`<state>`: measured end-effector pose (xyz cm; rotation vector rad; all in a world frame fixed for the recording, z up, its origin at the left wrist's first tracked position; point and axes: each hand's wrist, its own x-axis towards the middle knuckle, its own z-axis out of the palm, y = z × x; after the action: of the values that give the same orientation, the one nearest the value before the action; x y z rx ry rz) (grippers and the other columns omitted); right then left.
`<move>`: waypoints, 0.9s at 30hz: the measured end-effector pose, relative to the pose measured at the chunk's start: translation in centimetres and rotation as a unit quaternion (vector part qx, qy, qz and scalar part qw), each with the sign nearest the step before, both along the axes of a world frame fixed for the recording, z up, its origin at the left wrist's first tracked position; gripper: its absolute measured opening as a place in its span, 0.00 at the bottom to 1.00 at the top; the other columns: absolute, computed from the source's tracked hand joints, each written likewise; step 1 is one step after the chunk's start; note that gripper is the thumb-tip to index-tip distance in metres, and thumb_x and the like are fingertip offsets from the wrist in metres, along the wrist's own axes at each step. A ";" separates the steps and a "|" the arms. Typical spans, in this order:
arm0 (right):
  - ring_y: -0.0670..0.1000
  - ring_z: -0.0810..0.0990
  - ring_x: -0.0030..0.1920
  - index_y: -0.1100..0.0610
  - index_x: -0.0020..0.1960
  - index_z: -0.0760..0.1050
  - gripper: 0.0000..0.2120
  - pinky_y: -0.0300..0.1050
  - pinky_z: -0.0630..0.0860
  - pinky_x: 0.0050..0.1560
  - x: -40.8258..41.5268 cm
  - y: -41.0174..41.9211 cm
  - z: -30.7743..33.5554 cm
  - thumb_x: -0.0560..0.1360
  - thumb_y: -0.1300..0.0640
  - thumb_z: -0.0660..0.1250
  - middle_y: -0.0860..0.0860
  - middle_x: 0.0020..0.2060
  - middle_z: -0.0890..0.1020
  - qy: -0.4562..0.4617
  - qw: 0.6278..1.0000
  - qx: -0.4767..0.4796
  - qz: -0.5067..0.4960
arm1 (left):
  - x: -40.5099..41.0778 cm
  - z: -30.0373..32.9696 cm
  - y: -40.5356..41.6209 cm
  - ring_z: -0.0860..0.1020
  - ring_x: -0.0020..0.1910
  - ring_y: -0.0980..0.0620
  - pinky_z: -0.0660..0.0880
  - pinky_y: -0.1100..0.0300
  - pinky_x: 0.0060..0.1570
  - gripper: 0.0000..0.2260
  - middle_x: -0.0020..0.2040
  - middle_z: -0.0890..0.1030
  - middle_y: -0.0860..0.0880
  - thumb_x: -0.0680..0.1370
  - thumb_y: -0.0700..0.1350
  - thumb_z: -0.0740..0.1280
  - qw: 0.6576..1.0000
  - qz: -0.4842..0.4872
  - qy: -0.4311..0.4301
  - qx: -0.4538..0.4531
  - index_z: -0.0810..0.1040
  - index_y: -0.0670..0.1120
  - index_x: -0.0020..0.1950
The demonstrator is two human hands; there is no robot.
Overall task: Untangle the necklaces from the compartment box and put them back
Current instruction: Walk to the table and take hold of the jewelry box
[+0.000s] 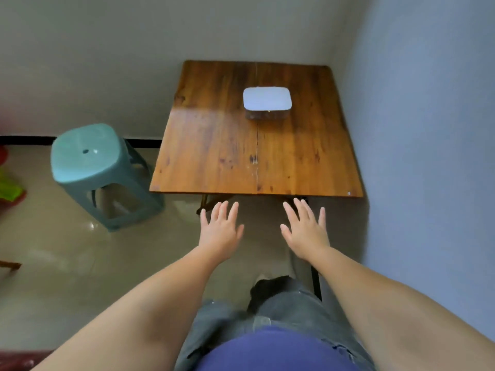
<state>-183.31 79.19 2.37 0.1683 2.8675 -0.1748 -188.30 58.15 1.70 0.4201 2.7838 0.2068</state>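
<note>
A small compartment box (pixel 267 102) with a shut white lid and clear sides stands on the far half of a brown wooden table (pixel 214 145). Its contents are hidden; no necklace shows. My left hand (pixel 220 230) is stretched out flat, fingers apart, just short of the table's near edge and holding nothing. My right hand (pixel 306 231) hovers the same way to its right, palm down and empty. Both hands are well short of the box.
A teal plastic stool (pixel 88 162) stands on the tiled floor left of the table. Walls close in behind the table and along its right side. Red and green objects (pixel 9 188) lie at the far left edge.
</note>
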 end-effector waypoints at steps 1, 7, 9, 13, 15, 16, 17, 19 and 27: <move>0.53 0.43 0.77 0.50 0.77 0.45 0.27 0.64 0.39 0.72 -2.5 1.3 0.2 0.81 0.45 0.48 0.53 0.78 0.49 -0.004 1.000 0.004 0.006 | -2.1 0.1 0.8 0.47 0.77 0.47 0.43 0.41 0.73 0.27 0.78 0.52 0.46 0.81 0.57 0.50 1.000 0.016 -0.003 0.013 0.45 0.51 0.76; 0.55 0.44 0.77 0.48 0.77 0.45 0.28 0.63 0.38 0.71 -16.7 4.2 -0.2 0.80 0.43 0.48 0.53 0.78 0.49 -0.008 1.000 -0.004 0.022 | -13.4 0.7 4.7 0.50 0.76 0.47 0.48 0.45 0.74 0.27 0.78 0.53 0.46 0.81 0.56 0.51 0.993 0.078 -0.037 0.079 0.46 0.50 0.77; 0.55 0.45 0.77 0.49 0.77 0.46 0.28 0.62 0.39 0.72 -21.9 4.7 -0.7 0.80 0.43 0.50 0.53 0.78 0.50 -0.001 1.000 -0.006 0.020 | -18.7 0.5 6.0 0.51 0.76 0.46 0.52 0.47 0.74 0.27 0.78 0.54 0.45 0.81 0.56 0.52 0.984 0.119 -0.046 0.122 0.48 0.49 0.77; 0.56 0.47 0.77 0.49 0.77 0.49 0.29 0.62 0.41 0.72 -31.3 6.1 -1.2 0.79 0.47 0.56 0.54 0.78 0.51 0.006 1.000 0.008 -0.001 | -29.2 0.0 9.0 0.53 0.76 0.47 0.56 0.48 0.72 0.27 0.78 0.53 0.46 0.81 0.56 0.53 0.959 0.174 -0.086 0.208 0.49 0.49 0.76; 0.56 0.48 0.77 0.50 0.76 0.50 0.30 0.62 0.42 0.73 -34.1 6.7 -1.4 0.79 0.48 0.58 0.54 0.78 0.52 0.017 1.000 0.010 -0.007 | -32.4 -0.1 10.1 0.54 0.76 0.47 0.57 0.48 0.71 0.26 0.78 0.53 0.47 0.81 0.57 0.52 0.941 0.196 -0.115 0.250 0.50 0.50 0.76; 0.57 0.49 0.77 0.50 0.76 0.50 0.30 0.62 0.43 0.73 -36.4 7.1 -1.8 0.79 0.48 0.59 0.54 0.78 0.53 0.019 1.000 0.012 -0.002 | -34.8 -0.3 10.8 0.55 0.76 0.47 0.57 0.48 0.71 0.26 0.78 0.54 0.48 0.81 0.57 0.52 0.930 0.204 -0.134 0.275 0.50 0.50 0.76; 0.57 0.50 0.77 0.50 0.76 0.51 0.31 0.62 0.43 0.73 -38.6 7.6 -2.2 0.78 0.48 0.60 0.54 0.77 0.53 0.018 1.000 0.016 0.005 | -37.1 -0.8 11.5 0.55 0.76 0.47 0.57 0.48 0.71 0.26 0.78 0.54 0.48 0.81 0.58 0.52 0.914 0.223 -0.155 0.301 0.51 0.50 0.76; 0.57 0.51 0.77 0.50 0.76 0.51 0.32 0.61 0.41 0.72 -41.8 8.5 -3.3 0.77 0.47 0.62 0.55 0.77 0.54 0.019 0.999 0.024 0.030 | -40.4 -1.5 12.7 0.57 0.75 0.47 0.58 0.49 0.71 0.25 0.77 0.57 0.48 0.81 0.57 0.50 0.871 0.281 -0.202 0.349 0.53 0.50 0.76; 0.59 0.58 0.74 0.51 0.73 0.61 0.31 0.63 0.46 0.72 -45.3 10.1 -5.3 0.74 0.52 0.68 0.57 0.74 0.63 0.034 0.991 0.028 0.124 | -43.6 -2.6 15.6 0.73 0.62 0.50 0.67 0.50 0.66 0.22 0.62 0.76 0.49 0.81 0.59 0.47 0.664 0.486 -0.276 0.497 0.70 0.50 0.66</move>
<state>-228.59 89.27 -2.97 -0.1867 2.9292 -0.0523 -231.95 73.77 -0.95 -0.8561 1.7229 1.7553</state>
